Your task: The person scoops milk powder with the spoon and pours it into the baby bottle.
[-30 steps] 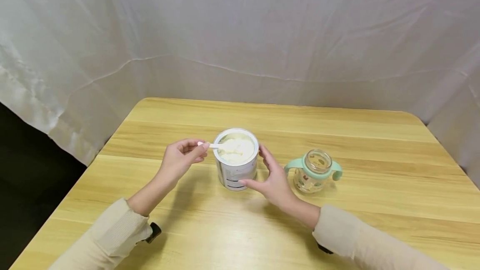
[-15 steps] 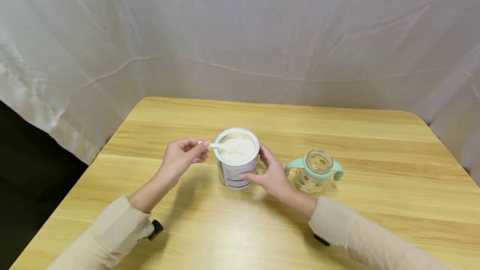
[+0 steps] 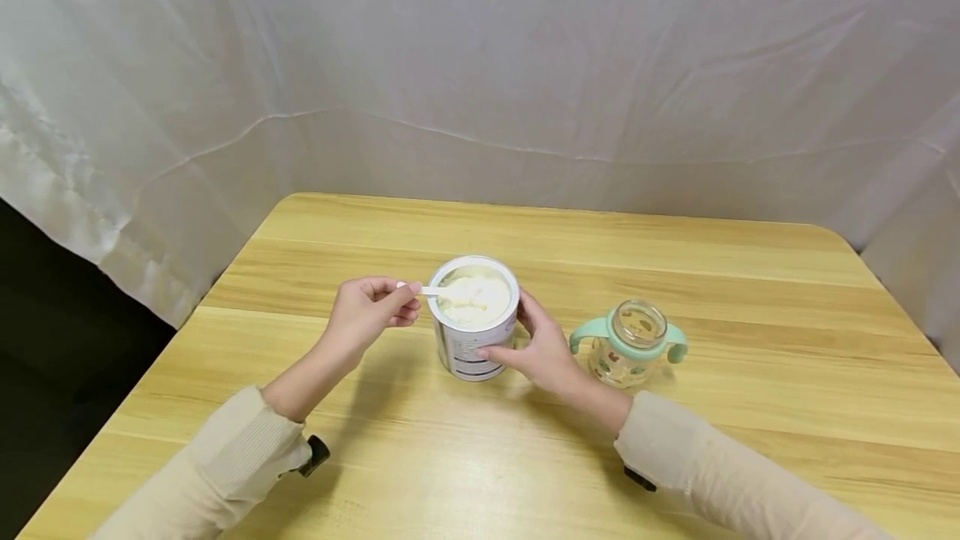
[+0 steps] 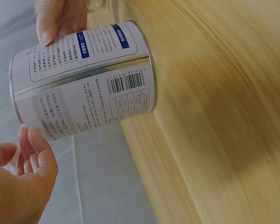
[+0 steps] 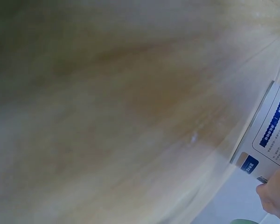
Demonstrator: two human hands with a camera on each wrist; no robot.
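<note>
An open tin of pale milk powder (image 3: 480, 307) stands upright on the table. The label of the tin (image 4: 95, 88), with its printed text and barcode, faces the left wrist view. Between thumb and fingers, my left hand (image 3: 362, 315) pinches the white handle of a scoop (image 3: 432, 291) at the tin's left rim. The scoop's far end lies among the powder, its bowl not clearly visible. My right hand (image 3: 546, 355) grips the tin's right side, thumb in front and fingers round the back. In the right wrist view, part of the right hand (image 5: 276, 193) shows against the tin.
Just right of the right hand stands a clear baby bottle (image 3: 630, 348) without a lid, with a mint-green collar and two handles. The wooden table (image 3: 675, 248) has rounded back corners. Behind it hangs a pale curtain (image 3: 480, 65); a dark area borders the left.
My right hand and forearm have shifted slightly left, and the tin has moved a hair. The left hand keeps its pinch on the scoop almost in place.
</note>
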